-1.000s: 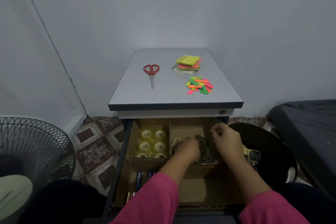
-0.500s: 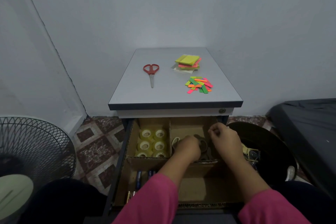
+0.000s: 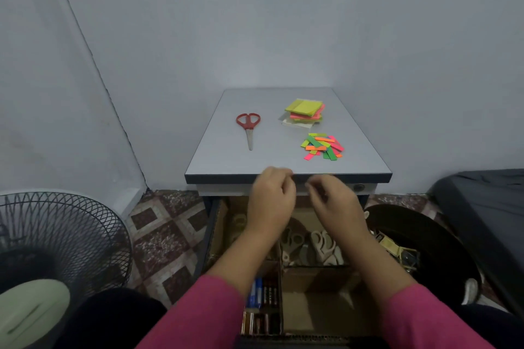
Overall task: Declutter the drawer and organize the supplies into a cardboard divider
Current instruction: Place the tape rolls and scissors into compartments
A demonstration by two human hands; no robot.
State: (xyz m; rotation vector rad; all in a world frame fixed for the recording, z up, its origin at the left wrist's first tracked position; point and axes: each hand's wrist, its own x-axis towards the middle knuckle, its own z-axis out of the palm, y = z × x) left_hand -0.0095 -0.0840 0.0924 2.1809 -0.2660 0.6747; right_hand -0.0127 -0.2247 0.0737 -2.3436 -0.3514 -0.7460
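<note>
The open drawer below the grey table top (image 3: 221, 161) holds a cardboard divider (image 3: 282, 269). Its back left cell has tape rolls (image 3: 240, 221), the back right cell pale scissors (image 3: 321, 246), and the front left cells batteries (image 3: 261, 293). Red scissors (image 3: 248, 125), a sticky note stack (image 3: 304, 112) and loose coloured strips (image 3: 321, 147) lie on the table top. My left hand (image 3: 272, 198) and right hand (image 3: 333, 202) hover above the drawer at the table's front edge, blurred, fingers loosely curled, with nothing seen in them.
A black fan cage (image 3: 56, 246) stands at the left on the tiled floor. At the right of the drawer a dark round bin (image 3: 442, 238) holds small items, and a dark covered surface (image 3: 487, 207) lies beyond it. Walls close in behind the table.
Both hands have lifted out of the back right cell and risen to the table's front edge. The scissors they covered now show in that cell.
</note>
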